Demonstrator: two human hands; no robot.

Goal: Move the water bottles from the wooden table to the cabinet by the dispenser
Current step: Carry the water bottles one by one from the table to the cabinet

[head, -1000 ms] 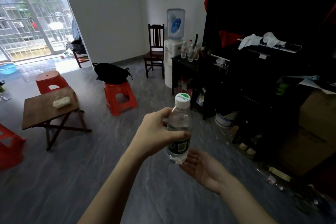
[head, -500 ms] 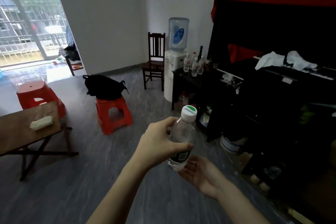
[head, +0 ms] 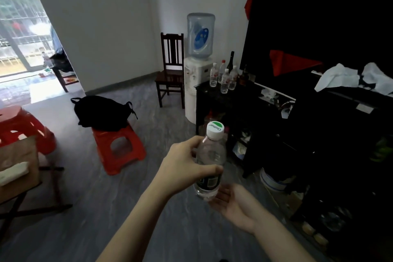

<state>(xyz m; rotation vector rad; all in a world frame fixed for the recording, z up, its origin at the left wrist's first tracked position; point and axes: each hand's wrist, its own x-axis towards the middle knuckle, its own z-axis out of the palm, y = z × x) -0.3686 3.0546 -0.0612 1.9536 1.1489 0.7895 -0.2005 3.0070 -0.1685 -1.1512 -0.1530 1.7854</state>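
Observation:
My left hand grips a clear water bottle with a white and green cap, held upright in mid-air above the floor. My right hand lies palm up just under the bottle's base, fingers relaxed. Ahead stands the dark cabinet beside the water dispenser. Several water bottles and a dark glass bottle stand on the cabinet top. The wooden table shows at the left edge, with a white cloth on it.
A red stool carrying a black bag stands on the floor to my left. Another red stool sits by the table. A dark wooden chair stands left of the dispenser. A covered piano fills the right side.
I have moved closer to the cabinet and dispenser, which look larger. The table has slid further off the left edge. Both hands keep the same hold on the bottle.

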